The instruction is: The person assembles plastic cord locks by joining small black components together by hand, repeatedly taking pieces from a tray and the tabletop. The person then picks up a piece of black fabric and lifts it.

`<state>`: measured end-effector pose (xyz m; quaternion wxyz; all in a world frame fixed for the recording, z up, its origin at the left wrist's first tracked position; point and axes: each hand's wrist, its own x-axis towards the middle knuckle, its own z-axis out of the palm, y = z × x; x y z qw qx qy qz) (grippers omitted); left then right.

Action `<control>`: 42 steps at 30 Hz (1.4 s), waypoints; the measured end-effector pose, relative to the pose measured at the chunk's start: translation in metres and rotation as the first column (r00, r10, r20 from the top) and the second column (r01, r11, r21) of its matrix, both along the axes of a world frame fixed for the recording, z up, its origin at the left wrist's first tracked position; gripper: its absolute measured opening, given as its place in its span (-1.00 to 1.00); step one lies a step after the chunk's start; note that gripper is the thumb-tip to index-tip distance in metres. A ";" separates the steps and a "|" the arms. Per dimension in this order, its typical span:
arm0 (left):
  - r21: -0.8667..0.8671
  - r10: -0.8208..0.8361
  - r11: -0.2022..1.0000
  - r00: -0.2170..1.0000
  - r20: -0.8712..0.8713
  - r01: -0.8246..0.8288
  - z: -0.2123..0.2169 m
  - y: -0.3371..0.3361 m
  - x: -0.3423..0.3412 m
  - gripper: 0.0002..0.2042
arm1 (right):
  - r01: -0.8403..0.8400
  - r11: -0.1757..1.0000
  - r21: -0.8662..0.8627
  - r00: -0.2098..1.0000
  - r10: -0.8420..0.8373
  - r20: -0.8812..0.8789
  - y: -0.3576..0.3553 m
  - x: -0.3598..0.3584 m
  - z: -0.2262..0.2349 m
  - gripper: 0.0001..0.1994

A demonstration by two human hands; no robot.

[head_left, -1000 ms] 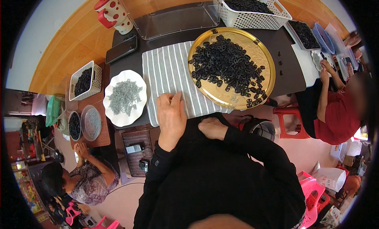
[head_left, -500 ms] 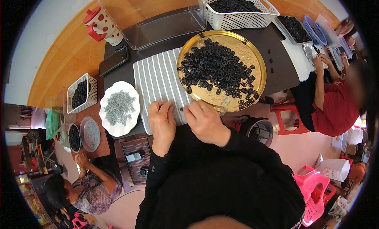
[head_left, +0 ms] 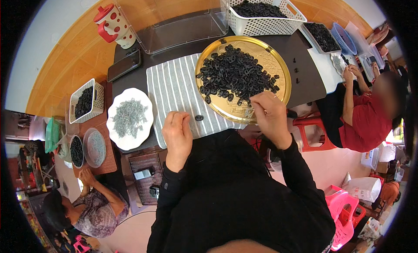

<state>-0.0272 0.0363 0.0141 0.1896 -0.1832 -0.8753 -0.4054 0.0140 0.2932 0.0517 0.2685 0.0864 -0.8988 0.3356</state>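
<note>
One small black piece (head_left: pixel 199 118) lies on its own on the striped cloth (head_left: pixel 170 87), near the cloth's lower edge and just beside the left hand.

We note the left hand (head_left: pixel 177 133) over the cloth, fingers loosely curled, thumb close to the index finger; whether anything is pinched there we cannot tell.

The right hand (head_left: pixel 271 115) is at the lower right of the gold tray (head_left: pixel 278 70), fingers bent, thumb and forefinger drawn near each other by the tray's black pile (head_left: pixel 237 74). We cannot make out a piece in its grip. Just beside those fingertips we see a few small pale bits (head_left: pixel 247 112) on the tray.

The tray's left side overlaps the cloth. Left of the cloth, a wavy-edged white plate (head_left: pixel 130 144) bears a heap of small grey pieces (head_left: pixel 130 118).

Further out on the dark table (head_left: pixel 311 81) we record a phone (head_left: pixel 124 64), a red-spotted mug (head_left: pixel 115 26), a clear box (head_left: pixel 183 33) and a white basket (head_left: pixel 265 25) of black pieces.

A person in a red top (head_left: pixel 363 122) sits to our right; another, in a patterned top (head_left: pixel 98 213), to our left.
</note>
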 end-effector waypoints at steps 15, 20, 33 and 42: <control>0.318 -0.218 0.937 0.951 0.218 0.142 0.005 0.040 0.009 -0.79 | -0.136 0.975 0.173 0.987 0.119 0.107 -0.006 -0.015 -0.015 -0.87; 0.290 -0.221 0.945 0.951 0.215 0.154 0.004 0.038 0.011 -0.74 | -0.233 0.971 0.058 0.970 0.227 0.091 -0.013 -0.015 -0.015 -0.86; 0.377 -0.348 0.883 0.929 0.124 0.280 0.038 0.042 0.028 -0.61 | -0.312 0.756 -0.575 0.881 0.457 0.123 -0.050 0.001 -0.003 -0.91; 0.233 -0.273 0.944 0.948 0.165 0.232 0.036 0.037 0.015 -0.77 | -0.018 0.809 -0.588 0.987 0.110 0.120 -0.032 0.004 -0.007 -0.86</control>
